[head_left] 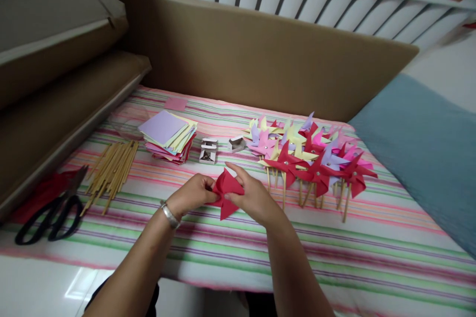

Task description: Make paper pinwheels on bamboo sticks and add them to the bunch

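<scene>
- Both grips clench a red paper (227,193): left hand (191,193), right hand (253,199), seemingly folding corners inward.
- Next calls for holding those tips pinched at centre.

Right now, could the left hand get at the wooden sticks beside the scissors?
Probably yes: nothing lies between the left hand and the wooden sticks. But that hand is pinching the red paper, so it would need to let go first.
</scene>
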The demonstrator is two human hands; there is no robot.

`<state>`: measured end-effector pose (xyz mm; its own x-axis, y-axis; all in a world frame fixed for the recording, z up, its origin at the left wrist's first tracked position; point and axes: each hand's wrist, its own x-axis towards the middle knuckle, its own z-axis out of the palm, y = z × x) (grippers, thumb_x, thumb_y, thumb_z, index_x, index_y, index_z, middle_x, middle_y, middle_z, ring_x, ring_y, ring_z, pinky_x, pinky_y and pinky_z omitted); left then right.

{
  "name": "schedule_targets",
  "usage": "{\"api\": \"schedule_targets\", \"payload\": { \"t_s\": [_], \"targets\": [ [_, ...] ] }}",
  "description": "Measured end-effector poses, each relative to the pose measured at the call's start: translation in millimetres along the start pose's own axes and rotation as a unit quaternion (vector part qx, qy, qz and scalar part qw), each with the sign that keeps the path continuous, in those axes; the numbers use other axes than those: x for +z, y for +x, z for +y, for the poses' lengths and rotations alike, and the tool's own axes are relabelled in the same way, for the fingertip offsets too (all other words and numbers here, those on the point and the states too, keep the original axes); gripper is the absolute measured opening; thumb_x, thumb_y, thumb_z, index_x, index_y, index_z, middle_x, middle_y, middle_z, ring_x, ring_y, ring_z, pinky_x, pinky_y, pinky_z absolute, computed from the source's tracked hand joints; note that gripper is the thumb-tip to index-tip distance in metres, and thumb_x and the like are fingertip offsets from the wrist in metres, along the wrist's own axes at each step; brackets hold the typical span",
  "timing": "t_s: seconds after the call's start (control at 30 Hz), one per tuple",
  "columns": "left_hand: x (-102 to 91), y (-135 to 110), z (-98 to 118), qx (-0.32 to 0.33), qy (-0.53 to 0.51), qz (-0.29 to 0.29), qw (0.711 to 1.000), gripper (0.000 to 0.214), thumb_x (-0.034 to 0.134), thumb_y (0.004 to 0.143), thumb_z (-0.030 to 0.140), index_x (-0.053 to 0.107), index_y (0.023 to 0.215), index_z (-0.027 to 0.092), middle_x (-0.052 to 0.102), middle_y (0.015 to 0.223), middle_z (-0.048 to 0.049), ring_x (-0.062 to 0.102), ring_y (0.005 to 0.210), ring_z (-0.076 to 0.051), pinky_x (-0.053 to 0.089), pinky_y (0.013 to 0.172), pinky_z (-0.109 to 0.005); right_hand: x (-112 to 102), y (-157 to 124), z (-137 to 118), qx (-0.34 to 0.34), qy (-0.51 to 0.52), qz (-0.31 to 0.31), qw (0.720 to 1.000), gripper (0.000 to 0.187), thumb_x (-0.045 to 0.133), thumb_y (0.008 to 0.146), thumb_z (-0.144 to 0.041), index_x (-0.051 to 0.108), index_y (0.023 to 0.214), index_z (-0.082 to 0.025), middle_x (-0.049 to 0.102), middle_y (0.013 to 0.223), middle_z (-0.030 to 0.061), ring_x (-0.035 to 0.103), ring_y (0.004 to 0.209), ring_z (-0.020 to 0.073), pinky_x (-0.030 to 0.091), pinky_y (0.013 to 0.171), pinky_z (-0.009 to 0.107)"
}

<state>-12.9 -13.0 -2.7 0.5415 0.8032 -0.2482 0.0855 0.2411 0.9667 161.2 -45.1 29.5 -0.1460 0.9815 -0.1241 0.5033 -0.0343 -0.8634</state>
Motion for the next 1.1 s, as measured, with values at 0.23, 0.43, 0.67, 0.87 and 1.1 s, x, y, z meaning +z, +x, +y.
{"api": "schedule_targets", "payload": {
  "t_s": [0.23, 0.43, 0.67, 0.87, 1.1],
  "targets": [
    [5.4, 3.2, 1.0, -0.012, 0.006, -0.004, 1.000, 0.007, 0.065, 0.060, 0.016, 0.061, 0.056, 0.013, 0.052, 0.051, 0.0039, 0.044, 0.049, -0.009, 0.033, 0.052, -0.023, 6.8, 7.6, 9.0, -0.005, 0.052, -0.006, 0.999, 0.069, 0.059, 0.062, -0.011, 0.050, 0.129, -0.024, 0.066, 0.093, -0.0003, 0.057, 0.068, 0.0145, 0.047, 0.061, 0.026],
    [5.3, 1.6, 11.0, 0.036, -0.175, 0.165, 0.970, 0.045, 0.076, 0.060, 0.025, 0.061, 0.101, 0.019, 0.068, 0.080, -0.0022, 0.063, 0.074, -0.017, 0.046, 0.072, -0.030, 9.5, 22.2, 21.6, 0.017, 0.245, 0.092, 0.965, 0.060, 0.066, 0.060, -0.017, 0.053, 0.119, -0.021, 0.068, 0.094, 0.0019, 0.063, 0.077, 0.0187, 0.051, 0.069, 0.032],
    [23.9, 10.7, -2.5, 0.011, -0.295, 0.129, 0.947, 0.029, 0.079, 0.058, 0.027, 0.071, 0.081, 0.012, 0.073, 0.078, -0.0067, 0.065, 0.073, -0.016, 0.046, 0.076, -0.027, 28.7, 28.1, 20.0, 0.000, 0.358, 0.183, 0.916, 0.041, 0.071, 0.061, -0.022, 0.058, 0.099, -0.019, 0.070, 0.087, 0.0022, 0.065, 0.077, 0.0194, 0.052, 0.075, 0.034],
    [21.8, 12.5, -2.2, 0.005, -0.308, 0.173, 0.935, 0.027, 0.080, 0.053, 0.024, 0.073, 0.076, 0.012, 0.073, 0.069, -0.0059, 0.065, 0.066, -0.016, 0.047, 0.071, -0.027, 41.0, 28.2, 15.2, 0.010, 0.362, 0.175, 0.916, 0.046, 0.070, 0.063, -0.024, 0.057, 0.107, -0.019, 0.070, 0.089, 0.0031, 0.066, 0.079, 0.0198, 0.053, 0.075, 0.035],
    [-8.0, 4.7, 9.2, 0.003, -0.325, 0.229, 0.918, 0.018, 0.080, 0.050, 0.019, 0.069, 0.061, 0.012, 0.070, 0.059, -0.0022, 0.060, 0.055, -0.012, 0.046, 0.060, -0.022, 29.1, 19.5, 13.0, -0.101, 0.119, 0.265, 0.952, 0.044, 0.056, 0.079, -0.026, 0.053, 0.122, -0.021, 0.065, 0.103, 0.0085, 0.062, 0.092, 0.0206, 0.050, 0.084, 0.039]
  ]
}}
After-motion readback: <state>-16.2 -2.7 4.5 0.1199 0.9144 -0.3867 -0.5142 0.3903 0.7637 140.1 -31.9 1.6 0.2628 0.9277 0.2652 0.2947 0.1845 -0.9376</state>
